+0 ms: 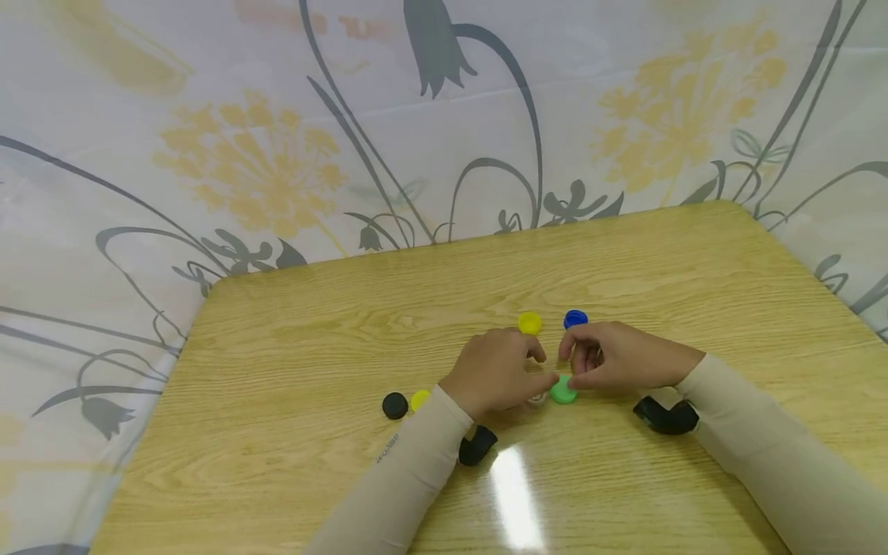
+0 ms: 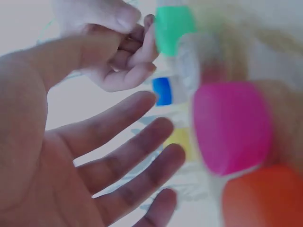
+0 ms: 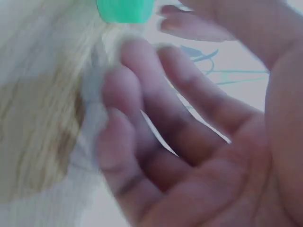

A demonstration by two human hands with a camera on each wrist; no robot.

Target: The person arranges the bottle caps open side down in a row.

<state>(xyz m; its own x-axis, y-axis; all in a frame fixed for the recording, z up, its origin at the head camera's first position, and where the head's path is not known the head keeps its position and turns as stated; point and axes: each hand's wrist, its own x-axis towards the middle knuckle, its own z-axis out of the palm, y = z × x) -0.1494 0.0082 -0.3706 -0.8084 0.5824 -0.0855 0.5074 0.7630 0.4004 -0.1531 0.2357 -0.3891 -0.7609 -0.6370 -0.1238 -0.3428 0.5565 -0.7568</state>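
My left hand (image 1: 494, 371) hovers over the table with its fingers loosely bent, and nothing shows in its grasp. Facing it, my right hand (image 1: 613, 356) has relaxed, slightly curled fingers and holds nothing visible. Between the two thumbs lies a green bottle cap (image 1: 563, 390); whether either thumb touches it I cannot tell. A whitish cap (image 1: 537, 400) sits beside it, partly under the left hand. The left wrist view also shows a magenta cap (image 2: 232, 127) and an orange cap (image 2: 265, 198), both hidden by the left hand in the head view.
Beyond the hands are a yellow cap (image 1: 529, 322) and a blue cap (image 1: 576, 319). Left of the left forearm lie a black cap (image 1: 395, 405) and another yellow cap (image 1: 420, 400). A flowered cloth (image 1: 388, 139) hangs behind the wooden table (image 1: 291, 347).
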